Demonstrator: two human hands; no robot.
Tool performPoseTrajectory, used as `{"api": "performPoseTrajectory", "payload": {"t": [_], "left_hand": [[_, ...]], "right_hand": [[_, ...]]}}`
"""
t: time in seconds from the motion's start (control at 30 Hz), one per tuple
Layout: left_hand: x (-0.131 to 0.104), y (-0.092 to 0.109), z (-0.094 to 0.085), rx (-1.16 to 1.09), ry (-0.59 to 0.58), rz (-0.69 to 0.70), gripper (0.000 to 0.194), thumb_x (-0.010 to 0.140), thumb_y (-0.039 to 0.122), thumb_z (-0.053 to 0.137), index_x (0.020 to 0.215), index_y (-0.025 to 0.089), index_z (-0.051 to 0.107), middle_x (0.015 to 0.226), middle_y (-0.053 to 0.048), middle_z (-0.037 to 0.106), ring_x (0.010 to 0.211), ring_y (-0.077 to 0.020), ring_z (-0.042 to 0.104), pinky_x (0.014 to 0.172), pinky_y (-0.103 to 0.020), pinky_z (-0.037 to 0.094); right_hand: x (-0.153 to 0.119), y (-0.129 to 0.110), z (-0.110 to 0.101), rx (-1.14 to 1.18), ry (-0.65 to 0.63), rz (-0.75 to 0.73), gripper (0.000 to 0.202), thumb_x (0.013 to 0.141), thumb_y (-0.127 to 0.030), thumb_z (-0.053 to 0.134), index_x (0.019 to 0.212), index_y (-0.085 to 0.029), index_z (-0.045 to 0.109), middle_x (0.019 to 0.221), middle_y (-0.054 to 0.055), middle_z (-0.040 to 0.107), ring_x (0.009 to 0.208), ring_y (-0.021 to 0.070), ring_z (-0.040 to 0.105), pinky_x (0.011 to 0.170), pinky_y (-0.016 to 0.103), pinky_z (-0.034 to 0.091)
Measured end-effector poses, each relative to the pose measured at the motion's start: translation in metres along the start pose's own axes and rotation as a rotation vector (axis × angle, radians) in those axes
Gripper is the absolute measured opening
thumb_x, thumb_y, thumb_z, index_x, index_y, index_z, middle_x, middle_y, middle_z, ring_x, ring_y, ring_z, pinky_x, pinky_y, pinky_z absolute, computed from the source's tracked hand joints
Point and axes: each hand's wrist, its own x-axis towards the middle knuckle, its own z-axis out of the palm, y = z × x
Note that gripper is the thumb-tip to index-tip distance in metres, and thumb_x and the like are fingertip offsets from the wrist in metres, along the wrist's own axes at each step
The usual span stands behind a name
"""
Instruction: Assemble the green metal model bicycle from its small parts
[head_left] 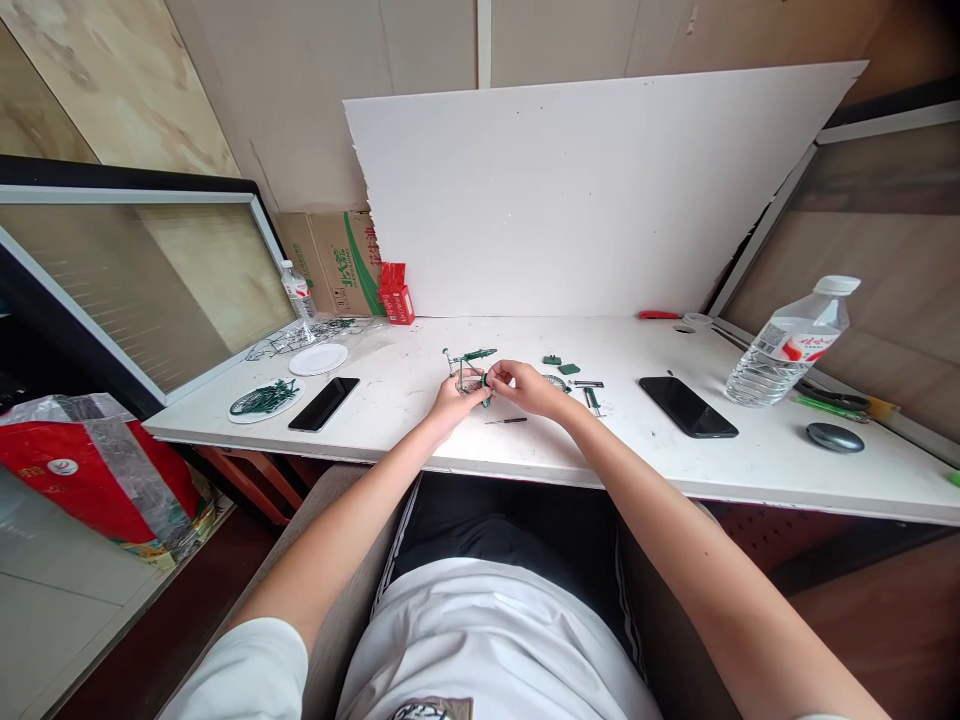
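Near the middle of the white table, my left hand is closed around a small dark green model bicycle frame, whose upper bars stick out above the fingers. My right hand pinches at the frame's right side; whatever lies between those fingertips is too small to make out. Just right of that hand lies a green spoked wheel, partly covered by it. Green block-like pieces and a thin green bracket-shaped part are close by. A slim dark tool rests in front of both hands.
To the left are a white plate of green parts, another white plate and a black phone. On the right stand a second phone, a water bottle and a grey mouse-like object. A white board leans behind.
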Motion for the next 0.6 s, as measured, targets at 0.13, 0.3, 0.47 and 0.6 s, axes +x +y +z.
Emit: {"api": "performPoseTrajectory", "payload": {"t": [0.13,0.3,0.47,0.6], "left_hand": [[-0.0001,0.0006,-0.0004,0.005,0.008,-0.012,0.049,0.074,0.023,0.089,0.118,0.017,0.067,0.096,-0.007,0.075,0.082,-0.0165,0.070,0.087,-0.035,0.052],[-0.0014,0.0009,-0.0013,0.016,0.009,-0.031,0.052,0.072,0.015,0.086,0.121,0.018,0.067,0.098,-0.007,0.077,0.086,-0.0178,0.072,0.092,-0.037,0.053],[-0.0003,0.0006,-0.0015,-0.006,-0.005,-0.042,0.050,0.072,0.013,0.085,0.119,0.017,0.067,0.092,-0.006,0.076,0.082,-0.0170,0.071,0.089,-0.037,0.053],[0.0002,0.0021,-0.0004,-0.018,0.007,-0.054,0.048,0.072,0.012,0.083,0.116,0.016,0.066,0.090,-0.006,0.076,0.080,-0.0168,0.070,0.086,-0.036,0.053]], "right_hand": [[0.0002,0.0004,-0.0001,-0.025,-0.001,-0.011,0.025,0.100,-0.041,0.055,0.102,-0.018,0.066,0.100,0.008,0.075,0.085,0.0184,0.063,0.076,0.030,0.047],[-0.0005,0.0004,0.0000,-0.044,0.004,-0.005,0.025,0.100,-0.040,0.053,0.102,-0.018,0.066,0.099,0.007,0.074,0.083,0.0178,0.061,0.074,0.029,0.045],[0.0001,0.0032,0.0015,-0.048,0.005,-0.007,0.022,0.100,-0.037,0.053,0.101,-0.019,0.065,0.100,0.007,0.074,0.085,0.0184,0.062,0.076,0.030,0.046],[0.0006,0.0042,0.0031,-0.090,0.021,-0.017,0.021,0.100,-0.037,0.054,0.100,-0.019,0.065,0.097,0.006,0.073,0.082,0.0178,0.062,0.074,0.030,0.046]]}}
